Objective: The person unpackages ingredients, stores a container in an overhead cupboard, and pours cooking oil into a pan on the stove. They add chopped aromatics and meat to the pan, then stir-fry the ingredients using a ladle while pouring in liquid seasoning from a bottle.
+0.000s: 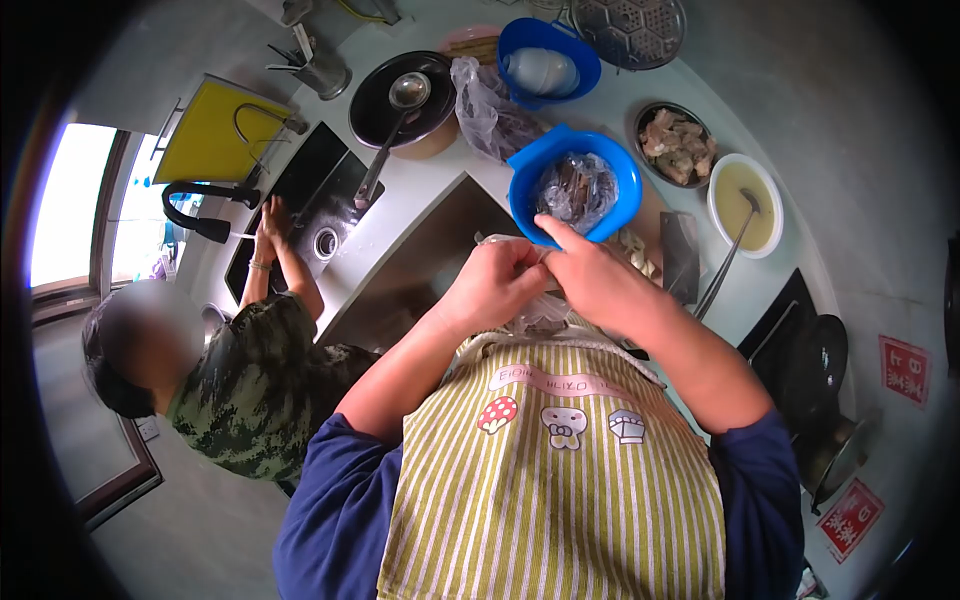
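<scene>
My left hand (492, 286) and my right hand (590, 283) meet in front of my striped apron, fingers pinched on a clear plastic bag (540, 316). Part of that bag hangs below the hands, and what it holds is hidden. Just beyond my right hand stands a blue basin (627, 190). Inside it lies a clear bag with dark brown pieces (578, 190), its contents too blurred to name. One finger of my right hand points toward the basin's near rim. Pale pieces (637, 252) lie on a board beside it.
At left, a co-worker (270, 385) holds both hands under the faucet (200, 222) at the sink (330, 215). A pot with a ladle (410, 92), another blue basin (507, 45), a bowl of meat (680, 150), and a white bowl of yellowish liquid (745, 205) stand on the counter.
</scene>
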A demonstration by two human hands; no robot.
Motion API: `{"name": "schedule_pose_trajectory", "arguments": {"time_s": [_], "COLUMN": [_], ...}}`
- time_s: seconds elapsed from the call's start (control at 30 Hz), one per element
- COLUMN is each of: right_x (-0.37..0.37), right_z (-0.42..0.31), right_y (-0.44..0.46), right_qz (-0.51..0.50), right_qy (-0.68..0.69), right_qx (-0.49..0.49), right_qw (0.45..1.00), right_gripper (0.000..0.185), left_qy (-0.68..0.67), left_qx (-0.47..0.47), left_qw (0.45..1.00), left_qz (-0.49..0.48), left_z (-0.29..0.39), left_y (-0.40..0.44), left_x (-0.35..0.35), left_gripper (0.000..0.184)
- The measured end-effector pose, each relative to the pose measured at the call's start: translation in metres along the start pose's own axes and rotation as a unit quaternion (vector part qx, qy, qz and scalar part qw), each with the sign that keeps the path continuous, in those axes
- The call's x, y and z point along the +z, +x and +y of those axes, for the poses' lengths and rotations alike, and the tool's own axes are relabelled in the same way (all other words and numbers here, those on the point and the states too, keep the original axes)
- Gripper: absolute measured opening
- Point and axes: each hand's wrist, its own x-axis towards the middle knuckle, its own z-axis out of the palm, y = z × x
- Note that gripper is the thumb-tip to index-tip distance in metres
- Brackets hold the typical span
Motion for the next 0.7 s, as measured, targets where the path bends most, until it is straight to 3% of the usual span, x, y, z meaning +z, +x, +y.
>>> {"name": "schedule_pose_trajectory", "arguments": {"time_s": [0.03, 0.13, 0.2, 0.43, 0.5, 0.6, 0.7], "right_x": [0.01, 0.004, 0.011, 0.02, 0.016, 0.023, 0.028], "right_z": [0.005, 0.011, 0.011, 0.013, 0.01, 0.012, 0.019], "right_y": [0.006, 0.012, 0.009, 0.001, -0.003, 0.001, 0.001], "right_qz": [0.037, -0.035, 0.01, 0.012, -0.006, 0.039, 0.0], "right_qy": [0.057, 0.1, 0.084, 0.043, 0.023, 0.098, 0.114], "right_qx": [-0.025, 0.003, 0.016, 0.032, 0.038, 0.004, 0.007], "right_qw": [0.997, 0.994, 0.996, 0.998, 0.999, 0.994, 0.993], "right_gripper": [0.01, 0.008, 0.007, 0.006, 0.006, 0.006, 0.006], "left_qy": [0.019, 0.069, 0.086, 0.018, 0.002, 0.003, 0.028], "left_qx": [0.011, 0.061, 0.092, -0.005, 0.006, 0.027, 0.042], "left_qw": [1.0, 0.995, 0.99, 1.0, 1.0, 0.999, 0.998], "left_qz": [0.012, 0.043, 0.064, 0.013, 0.019, 0.023, 0.041], "left_z": [0.005, 0.006, 0.005, -0.015, -0.023, -0.022, -0.025], "left_y": [-0.001, -0.001, 0.001, 0.0, -0.002, -0.006, -0.006], "left_x": [0.002, 0.007, 0.009, 0.011, 0.013, 0.014, 0.02], "left_gripper": [0.016, 0.018, 0.02, 0.018, 0.018, 0.017, 0.016]}}
